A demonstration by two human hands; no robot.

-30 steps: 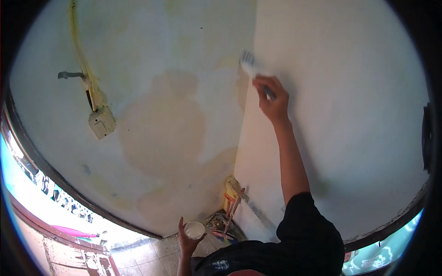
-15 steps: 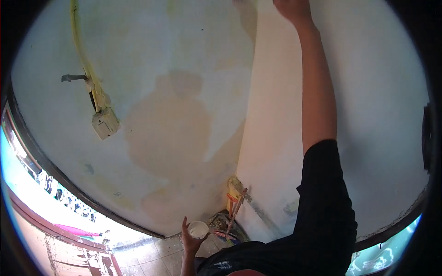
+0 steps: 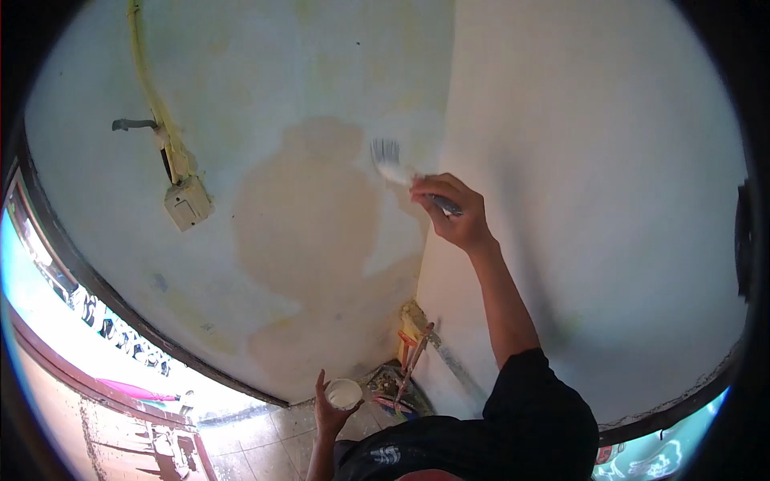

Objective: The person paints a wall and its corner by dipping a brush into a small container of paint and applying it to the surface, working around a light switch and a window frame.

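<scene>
My right hand is closed round the dark handle of a paintbrush. Its bristles, coated whitish, point up and left, close in front of the pale left wall near the corner. Low in the view, my left hand holds a small round cup with white paint inside, thumb up along its side. The cup is below and left of the brush, well apart from it. My head's shadow falls on the wall left of the brush.
A switch box with a yellow conduit is fixed on the left wall, a grey pipe stub beside it. Long-handled tools lean in the corner below. A bright doorway opens at lower left, over a tiled floor.
My right hand has come down from the top edge of the view, bringing the paintbrush into sight before the left wall. My left hand stays low with the cup.
</scene>
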